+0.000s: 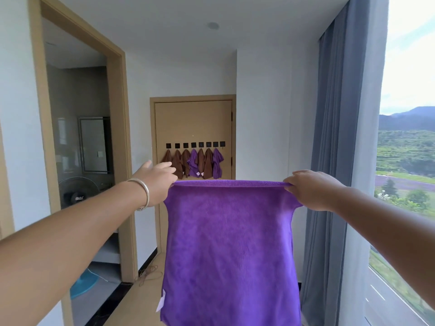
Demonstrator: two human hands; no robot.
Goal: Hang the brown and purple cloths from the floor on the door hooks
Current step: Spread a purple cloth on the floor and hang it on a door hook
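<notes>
Purple cloth [229,243] is held stretched, top corners pinched by left grip [157,182] and right grip [310,189]. Last free hook [222,144] is far; loop unseen, so slipping is risked.

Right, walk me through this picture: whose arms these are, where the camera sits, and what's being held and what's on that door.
There is no machine here. The single picture comes from a camera worn on a person's head, looking forward, so the two arms reaching in from the bottom are the person's own. The left hand, with a silver bangle on its wrist, and the right hand each pinch a top corner of a purple cloth, holding it spread so it hangs flat. Ahead, at the end of the passage, is a closed wooden door with a row of eight black hooks. Seven cloths already hang there, five brown and two purple; the rightmost hook looks free. A grey curtain and a window are to the right, a doorway to the left.
</notes>
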